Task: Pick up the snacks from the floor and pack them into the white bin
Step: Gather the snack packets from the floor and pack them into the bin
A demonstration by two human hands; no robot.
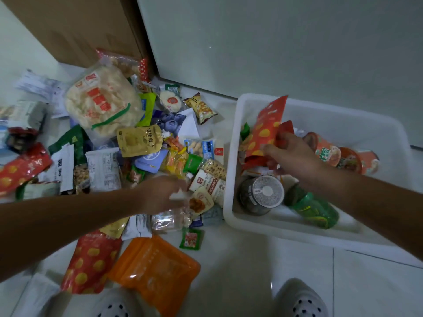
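Two bare forearms reach forward from the lower corners, above a pair of white perforated shoes (299, 300) on the pale tiled floor; the right hand (290, 152) grips a red packet (267, 131) with yellow dots by its lower edge, fingers curled round it, holding it upright inside the white bin (343, 120), probably to slot it in on edge and save room; around it in the bin lie a tin can (261, 194), a green bottle (313, 209) on its side, and cup noodles (327, 152). The left hand (160, 193) hovers low over the heap of snacks just beside the bin; it is blurred, so I cannot tell whether it holds anything, though it seems placed to take the next item. Most snacks remain on the floor: a big bag of white crackers (100, 104), a yellow spouted pouch (139, 140), an orange pouch (155, 271), and many small packets; a cardboard box (68, 26) stands behind the heap.
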